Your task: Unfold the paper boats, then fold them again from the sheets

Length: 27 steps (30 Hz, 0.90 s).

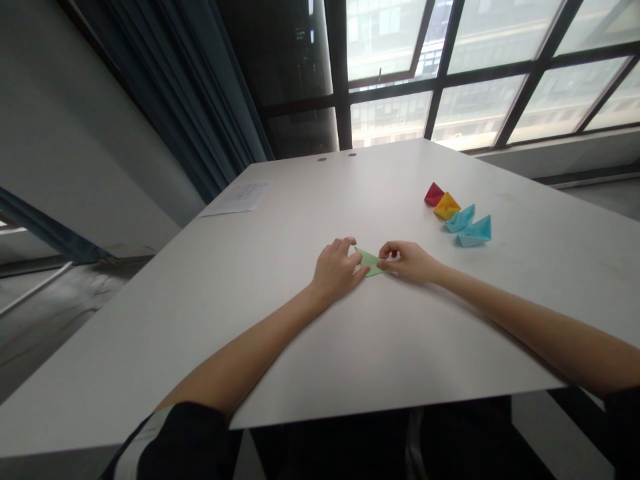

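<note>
A small piece of pale green folded paper (369,262) lies on the white table between my hands. My left hand (340,268) holds its left side, with thumb and index finger on the paper and the other fingers bent. At the right corner of the paper, my right hand (407,261) pinches it between thumb and fingers. Part of the paper is hidden under my fingertips. Beyond my right hand stand folded paper boats in a slanting row: a red boat (434,194), a yellow boat (447,207) and two light blue boats (476,232).
Printed sheets (237,199) lie near the left edge of the white table (280,267). Two round cable holes sit at the far end. Behind the table are a blue curtain (200,87) and large windows (390,120).
</note>
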Each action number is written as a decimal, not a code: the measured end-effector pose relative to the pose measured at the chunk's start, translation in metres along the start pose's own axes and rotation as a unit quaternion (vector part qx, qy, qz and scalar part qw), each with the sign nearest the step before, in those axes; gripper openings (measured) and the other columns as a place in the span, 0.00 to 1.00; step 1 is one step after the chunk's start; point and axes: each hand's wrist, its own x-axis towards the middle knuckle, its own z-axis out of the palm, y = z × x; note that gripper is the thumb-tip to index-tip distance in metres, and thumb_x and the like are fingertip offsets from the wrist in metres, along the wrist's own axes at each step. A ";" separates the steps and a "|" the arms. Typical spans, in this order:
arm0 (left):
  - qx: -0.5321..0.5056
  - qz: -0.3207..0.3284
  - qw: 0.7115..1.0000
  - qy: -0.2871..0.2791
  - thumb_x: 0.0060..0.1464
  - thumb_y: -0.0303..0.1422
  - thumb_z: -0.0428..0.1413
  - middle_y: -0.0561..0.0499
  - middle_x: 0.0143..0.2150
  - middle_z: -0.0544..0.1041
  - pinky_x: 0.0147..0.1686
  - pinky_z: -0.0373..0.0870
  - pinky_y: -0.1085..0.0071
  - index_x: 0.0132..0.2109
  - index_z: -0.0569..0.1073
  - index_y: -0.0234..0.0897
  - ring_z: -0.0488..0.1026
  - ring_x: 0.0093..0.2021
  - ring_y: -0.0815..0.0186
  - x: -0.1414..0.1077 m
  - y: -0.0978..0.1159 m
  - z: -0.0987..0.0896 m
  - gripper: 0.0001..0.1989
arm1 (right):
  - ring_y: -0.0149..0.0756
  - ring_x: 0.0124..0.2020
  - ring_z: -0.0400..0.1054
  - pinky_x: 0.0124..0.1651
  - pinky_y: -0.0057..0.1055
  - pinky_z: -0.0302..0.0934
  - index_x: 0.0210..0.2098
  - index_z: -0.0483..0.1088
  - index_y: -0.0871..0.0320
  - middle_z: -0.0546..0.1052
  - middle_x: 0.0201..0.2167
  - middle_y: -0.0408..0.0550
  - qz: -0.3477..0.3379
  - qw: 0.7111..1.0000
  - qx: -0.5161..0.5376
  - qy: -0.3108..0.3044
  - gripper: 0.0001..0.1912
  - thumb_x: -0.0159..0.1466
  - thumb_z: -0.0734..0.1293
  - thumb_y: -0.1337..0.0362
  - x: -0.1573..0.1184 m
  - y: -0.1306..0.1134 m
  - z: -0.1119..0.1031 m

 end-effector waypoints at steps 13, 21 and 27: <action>-0.470 -0.183 0.864 0.001 0.51 0.39 0.53 0.49 0.37 0.73 0.30 0.70 0.74 0.34 0.68 0.34 0.72 0.31 0.71 0.008 0.003 0.010 0.12 | 0.30 0.27 0.68 0.31 0.28 0.61 0.32 0.66 0.56 0.76 0.32 0.45 -0.080 0.992 0.059 0.071 0.07 0.56 0.63 0.59 -0.008 -0.024 0.005; -0.524 -0.187 0.831 0.006 0.51 0.40 0.54 0.50 0.35 0.73 0.30 0.69 0.74 0.33 0.65 0.34 0.72 0.31 0.70 0.007 0.003 0.012 0.12 | 0.32 0.31 0.68 0.36 0.32 0.63 0.30 0.64 0.57 0.75 0.34 0.47 -0.061 0.984 0.164 0.039 0.11 0.55 0.66 0.57 -0.006 -0.023 0.007; -0.539 -0.180 0.823 0.008 0.51 0.36 0.53 0.51 0.37 0.72 0.32 0.69 0.74 0.36 0.64 0.35 0.72 0.33 0.71 0.007 0.001 0.016 0.09 | 0.31 0.28 0.67 0.33 0.31 0.63 0.34 0.64 0.57 0.74 0.34 0.47 -0.045 0.977 0.202 0.054 0.12 0.54 0.66 0.58 -0.005 -0.019 0.009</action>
